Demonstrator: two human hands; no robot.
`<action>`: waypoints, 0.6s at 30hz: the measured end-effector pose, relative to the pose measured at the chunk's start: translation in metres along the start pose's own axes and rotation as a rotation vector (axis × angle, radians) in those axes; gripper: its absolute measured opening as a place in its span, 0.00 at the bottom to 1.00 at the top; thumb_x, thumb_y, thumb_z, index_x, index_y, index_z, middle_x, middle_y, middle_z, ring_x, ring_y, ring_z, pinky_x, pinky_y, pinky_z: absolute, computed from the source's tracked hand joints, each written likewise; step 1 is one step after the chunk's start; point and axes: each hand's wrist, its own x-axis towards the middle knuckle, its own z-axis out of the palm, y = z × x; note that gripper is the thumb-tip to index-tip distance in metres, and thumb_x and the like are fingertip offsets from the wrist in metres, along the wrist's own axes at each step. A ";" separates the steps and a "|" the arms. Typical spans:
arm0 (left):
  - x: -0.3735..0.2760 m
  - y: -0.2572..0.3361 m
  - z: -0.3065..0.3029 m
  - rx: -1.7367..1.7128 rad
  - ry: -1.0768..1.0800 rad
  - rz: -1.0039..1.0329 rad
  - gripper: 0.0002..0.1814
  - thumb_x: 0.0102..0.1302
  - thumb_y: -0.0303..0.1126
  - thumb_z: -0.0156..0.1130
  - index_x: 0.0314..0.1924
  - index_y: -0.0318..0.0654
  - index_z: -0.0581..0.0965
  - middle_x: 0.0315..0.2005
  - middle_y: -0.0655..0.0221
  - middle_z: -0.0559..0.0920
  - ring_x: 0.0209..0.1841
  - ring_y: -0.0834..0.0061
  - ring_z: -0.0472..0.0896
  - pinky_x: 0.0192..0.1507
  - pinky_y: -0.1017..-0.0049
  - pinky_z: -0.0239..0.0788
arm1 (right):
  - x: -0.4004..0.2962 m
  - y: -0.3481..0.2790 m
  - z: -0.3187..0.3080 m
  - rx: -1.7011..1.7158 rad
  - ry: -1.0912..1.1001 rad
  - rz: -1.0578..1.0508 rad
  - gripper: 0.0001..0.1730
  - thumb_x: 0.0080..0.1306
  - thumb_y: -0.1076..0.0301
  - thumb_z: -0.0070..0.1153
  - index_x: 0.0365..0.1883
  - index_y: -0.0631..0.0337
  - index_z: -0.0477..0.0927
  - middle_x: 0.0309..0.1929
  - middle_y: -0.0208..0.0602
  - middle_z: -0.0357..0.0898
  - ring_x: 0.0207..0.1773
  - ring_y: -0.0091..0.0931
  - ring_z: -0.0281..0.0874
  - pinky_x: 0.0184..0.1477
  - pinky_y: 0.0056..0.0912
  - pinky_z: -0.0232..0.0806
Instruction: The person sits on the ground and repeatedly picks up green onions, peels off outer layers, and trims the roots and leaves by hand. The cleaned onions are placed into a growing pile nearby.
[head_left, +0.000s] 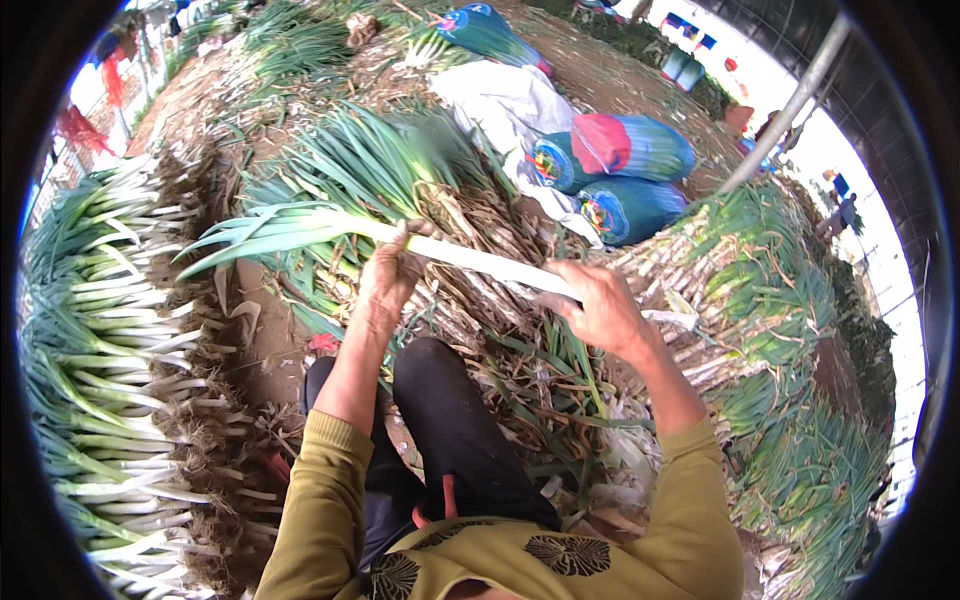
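Observation:
A long leek or Welsh onion (480, 259) with a clean white shaft lies across the space above my knees, its green leaves fanning to the left. My left hand (392, 266) grips it where the green turns white. Around the lower white end closes my right hand (600, 304), which hides the tip. Beneath and beyond is a heap of unpeeled stalks (472, 225) with dry brown outer leaves and green tops. Torn leaves and peelings (555, 390) litter the ground beside my legs.
Cleaned stalks with roots (142, 360) form a long row at the left. More unpeeled stalks (750, 300) are piled at the right. Wrapped bundles (634, 206) rest by a white sheet (502, 97). A metal pole (795, 97) slants at the upper right; people are in the far background.

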 end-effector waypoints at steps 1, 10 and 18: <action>-0.002 -0.001 0.003 -0.021 0.022 -0.008 0.13 0.65 0.30 0.51 0.41 0.23 0.70 0.36 0.53 0.78 0.42 0.60 0.78 0.50 0.62 0.73 | -0.004 -0.004 0.001 -0.015 0.014 0.001 0.16 0.54 0.71 0.60 0.40 0.63 0.73 0.30 0.47 0.78 0.28 0.40 0.78 0.28 0.36 0.69; 0.021 0.031 -0.027 -0.348 0.129 0.107 0.11 0.60 0.30 0.55 0.43 0.36 0.69 0.31 0.61 0.76 0.31 0.61 0.76 0.40 0.55 0.71 | -0.073 -0.017 -0.028 -0.229 0.014 -0.130 0.19 0.52 0.72 0.62 0.42 0.69 0.75 0.30 0.49 0.79 0.27 0.37 0.79 0.28 0.34 0.69; 0.010 0.014 -0.002 -0.305 0.004 0.008 0.27 0.53 0.43 0.66 0.49 0.37 0.72 0.44 0.56 0.77 0.48 0.56 0.75 0.56 0.49 0.62 | -0.165 -0.017 -0.057 -0.155 -0.002 0.253 0.20 0.48 0.77 0.61 0.42 0.71 0.77 0.30 0.50 0.78 0.28 0.38 0.76 0.30 0.36 0.66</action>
